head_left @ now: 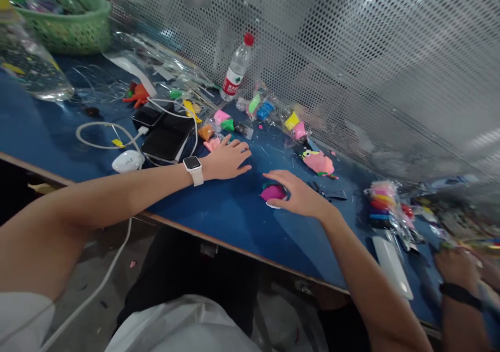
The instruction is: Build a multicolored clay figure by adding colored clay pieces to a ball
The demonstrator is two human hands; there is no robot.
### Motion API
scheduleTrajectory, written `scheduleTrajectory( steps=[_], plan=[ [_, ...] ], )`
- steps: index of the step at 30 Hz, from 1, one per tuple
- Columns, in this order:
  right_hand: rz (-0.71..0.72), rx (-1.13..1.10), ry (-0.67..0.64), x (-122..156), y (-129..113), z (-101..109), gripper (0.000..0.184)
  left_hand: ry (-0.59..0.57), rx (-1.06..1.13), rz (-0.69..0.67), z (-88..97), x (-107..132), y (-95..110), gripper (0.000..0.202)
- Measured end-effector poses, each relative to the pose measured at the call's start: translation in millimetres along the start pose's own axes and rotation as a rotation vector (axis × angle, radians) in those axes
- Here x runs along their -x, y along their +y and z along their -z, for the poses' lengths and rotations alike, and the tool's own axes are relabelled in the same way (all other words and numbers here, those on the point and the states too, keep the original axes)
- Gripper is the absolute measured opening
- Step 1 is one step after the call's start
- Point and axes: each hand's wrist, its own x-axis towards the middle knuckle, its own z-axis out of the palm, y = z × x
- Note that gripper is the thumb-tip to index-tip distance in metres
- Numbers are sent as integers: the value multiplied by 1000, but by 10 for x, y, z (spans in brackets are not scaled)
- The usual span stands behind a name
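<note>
My left hand (227,159), with a white smartwatch (194,169) on its wrist, lies flat on the blue table (219,211) with fingers stretched out, next to small bags of coloured clay (217,124). My right hand (297,194) rests over a magenta clay lump (272,192) on a white piece, fingers curved on top of it. A pink clay figure (317,162) lies just beyond my right hand.
Phones (164,138), a white charger and cables (127,160) sit left. A water bottle (236,68) stands by the perforated metal wall. A green basket (66,16) is far left. Clay sticks in packets (385,203) lie right. Another person's hand (457,268) works at the right.
</note>
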Motion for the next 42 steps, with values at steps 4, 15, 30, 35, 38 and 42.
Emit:
scheduleTrajectory(
  steps=[4,15,30,35,38,42],
  plan=[
    [-99,182,69,-720,101,125,56,50,2,-17,-46,-2,-18,44],
    [-239,235,24,-2149,525,54,59,148,150,22,-20,-18,11,32],
    [-15,-232,635,-449,-391,-189,37,150,366,5,97,23,201,34],
    [-92,-434,683,-316,-245,-188,26,164,367,-23,111,46,247,33],
    [-71,-425,648,-323,-200,-195,35,150,367,-43,122,48,204,31],
    [-90,-486,639,-350,-249,-212,33,131,414,-98,118,38,155,32]
  ],
)
